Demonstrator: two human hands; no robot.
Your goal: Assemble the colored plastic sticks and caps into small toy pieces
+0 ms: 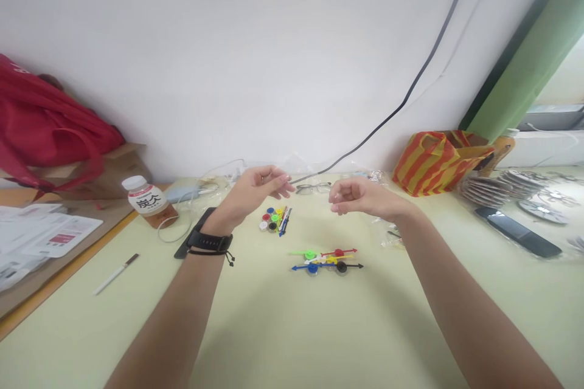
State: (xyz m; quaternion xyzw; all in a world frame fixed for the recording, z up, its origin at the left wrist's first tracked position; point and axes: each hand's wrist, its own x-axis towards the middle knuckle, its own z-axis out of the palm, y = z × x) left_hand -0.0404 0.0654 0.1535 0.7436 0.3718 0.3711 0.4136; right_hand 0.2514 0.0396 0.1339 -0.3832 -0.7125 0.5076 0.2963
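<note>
My left hand (262,189), with a black watch (210,242) and a cord bracelet at the wrist, is raised above the table with its fingers loosely bent. My right hand (353,196) hovers across from it, fingers curled and apart from the thumb. I see nothing held in either. Between and below them lie several assembled spinners: a green one (310,254), a red one (339,253), a blue one (312,268) and a black one (341,267), with white and yellow arrows among them. Behind is a group of loose coloured discs (271,219) beside several loose arrows (285,222).
Eyeglasses (313,188) and clear plastic lie near the wall. Leftward are a bottle (149,202), a dark phone (188,243), a pen (115,274) and a red bag (55,121). Rightward are a striped bag (435,164), another phone (517,232) and stacked discs (486,191).
</note>
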